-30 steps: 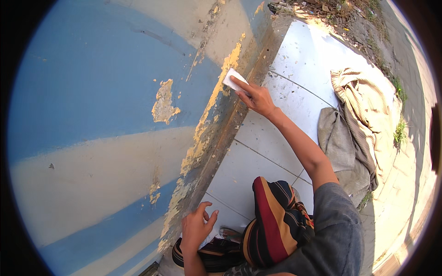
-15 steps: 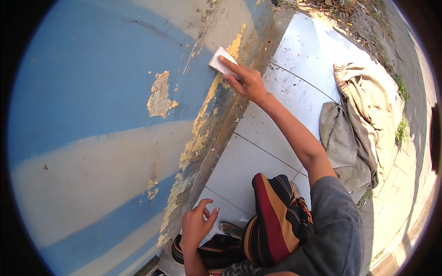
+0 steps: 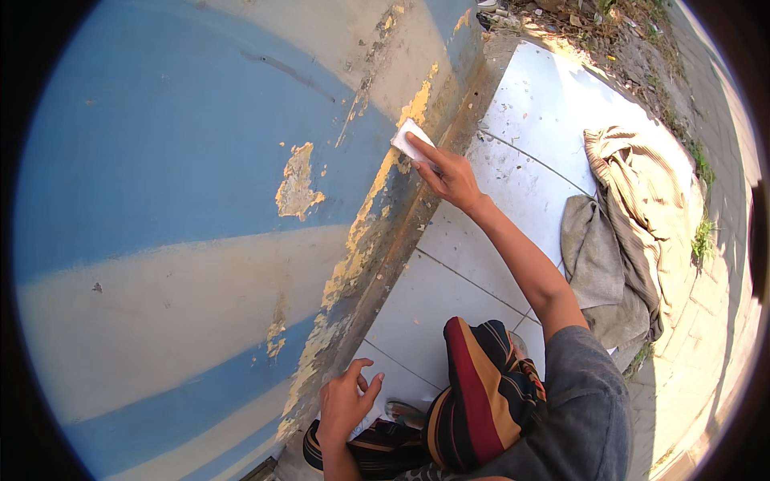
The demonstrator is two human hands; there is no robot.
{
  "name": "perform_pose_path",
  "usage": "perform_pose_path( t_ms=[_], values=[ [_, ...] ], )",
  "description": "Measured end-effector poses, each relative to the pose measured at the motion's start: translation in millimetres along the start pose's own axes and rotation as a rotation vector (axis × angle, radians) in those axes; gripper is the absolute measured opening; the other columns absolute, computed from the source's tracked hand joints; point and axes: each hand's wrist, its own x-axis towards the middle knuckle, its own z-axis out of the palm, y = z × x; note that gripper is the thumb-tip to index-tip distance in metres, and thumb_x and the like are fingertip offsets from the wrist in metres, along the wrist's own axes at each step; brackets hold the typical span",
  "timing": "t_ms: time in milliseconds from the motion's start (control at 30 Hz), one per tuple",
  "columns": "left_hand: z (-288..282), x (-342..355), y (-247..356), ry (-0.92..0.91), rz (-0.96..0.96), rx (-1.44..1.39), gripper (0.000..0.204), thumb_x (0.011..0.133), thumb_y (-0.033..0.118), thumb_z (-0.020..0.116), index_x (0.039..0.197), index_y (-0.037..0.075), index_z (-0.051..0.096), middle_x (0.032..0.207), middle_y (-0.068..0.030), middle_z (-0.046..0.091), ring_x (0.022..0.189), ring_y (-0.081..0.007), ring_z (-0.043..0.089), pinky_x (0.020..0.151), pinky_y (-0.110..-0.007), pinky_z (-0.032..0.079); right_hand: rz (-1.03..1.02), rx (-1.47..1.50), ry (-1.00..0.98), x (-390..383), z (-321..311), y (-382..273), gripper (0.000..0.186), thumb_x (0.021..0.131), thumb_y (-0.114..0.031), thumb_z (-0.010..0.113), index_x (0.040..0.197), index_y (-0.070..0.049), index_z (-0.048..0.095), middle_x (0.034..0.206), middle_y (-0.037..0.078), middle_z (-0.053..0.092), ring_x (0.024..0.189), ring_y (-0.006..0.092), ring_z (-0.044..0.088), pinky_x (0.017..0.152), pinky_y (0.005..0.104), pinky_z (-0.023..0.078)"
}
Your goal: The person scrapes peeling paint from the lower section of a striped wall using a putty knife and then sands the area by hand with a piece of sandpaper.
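My right hand (image 3: pixel 449 176) grips a flat white rectangular piece (image 3: pixel 413 143) and presses it to the painted wall (image 3: pixel 184 168), index finger stretched along its back. What the piece is made of, I cannot tell. It lies over a peeling strip (image 3: pixel 358 232) of yellowish undercoat running along the wall's foot. My left hand (image 3: pixel 343 401) hovers low beside the wall near my knees, fingers loosely bent and apart, holding nothing. To the left of the strip, a bare patch (image 3: pixel 298 184) breaks the blue paint.
Pale floor tiles (image 3: pixel 465 240) with flakes on them meet the wall at a rough ledge (image 3: pixel 401 260). A beige striped cloth (image 3: pixel 642 176) and a grey cloth (image 3: pixel 589 248) lie crumpled to the right. Dry litter (image 3: pixel 573 20) and soil border the tiles at the far end.
My right hand has brought the white piece a short way nearer to me along the peeling strip. The whole view has shifted slightly. My left hand stays about where it was.
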Motion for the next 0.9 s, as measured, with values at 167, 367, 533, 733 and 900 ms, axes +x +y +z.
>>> perform_pose_path(
  t_ms=[167, 367, 533, 733, 900],
  values=[
    [3, 7, 3, -0.057, -0.022, -0.028, 0.031, 0.088, 0.032, 0.070, 0.110, 0.011, 0.064, 0.063, -0.0078, 0.063, 0.059, -0.0289, 0.065, 0.061, -0.040, 0.050, 0.059, -0.019, -0.084, -7, -9, 7, 0.053, 0.093, -0.027, 0.066, 0.143, -0.030, 0.050, 0.080, 0.012, 0.066, 0.061, 0.0292, 0.064, 0.055, 0.0391, 0.050],
    [3, 12, 5, -0.060, -0.023, -0.012, 0.032, 0.088, 0.033, 0.070, 0.111, 0.012, 0.064, 0.063, -0.0075, 0.063, 0.059, -0.0295, 0.065, 0.061, -0.040, 0.050, -0.038, 0.008, -0.057, 8, -7, -6, 0.053, 0.092, -0.017, 0.067, 0.143, -0.023, 0.052, 0.083, 0.012, 0.068, 0.062, 0.0276, 0.064, 0.056, 0.0362, 0.050],
    [-5, 4, 9, -0.013, -0.021, -0.002, 0.030, 0.088, 0.032, 0.070, 0.110, 0.012, 0.064, 0.062, -0.0065, 0.063, 0.058, -0.0295, 0.064, 0.059, -0.040, 0.049, -0.015, -0.033, -0.055, 8, -10, 13, 0.052, 0.095, -0.027, 0.063, 0.144, -0.033, 0.048, 0.076, 0.011, 0.063, 0.061, 0.0304, 0.063, 0.057, 0.0395, 0.051],
    [3, 9, 5, -0.029, -0.018, -0.015, 0.030, 0.088, 0.031, 0.070, 0.110, 0.012, 0.064, 0.063, -0.0064, 0.063, 0.057, -0.0287, 0.065, 0.060, -0.040, 0.050, 0.063, 0.010, -0.073, 5, -6, -4, 0.052, 0.092, -0.018, 0.067, 0.142, -0.021, 0.053, 0.086, 0.017, 0.068, 0.066, 0.0289, 0.065, 0.061, 0.0365, 0.051],
    [2, 2, 7, -0.012, -0.013, 0.000, 0.030, 0.088, 0.031, 0.070, 0.110, 0.012, 0.064, 0.064, -0.0067, 0.063, 0.058, -0.0287, 0.065, 0.060, -0.040, 0.050, 0.080, 0.018, -0.070, -3, -5, -9, 0.051, 0.092, -0.017, 0.067, 0.142, -0.021, 0.053, 0.086, 0.017, 0.069, 0.066, 0.0300, 0.064, 0.062, 0.0356, 0.052]
  ],
)
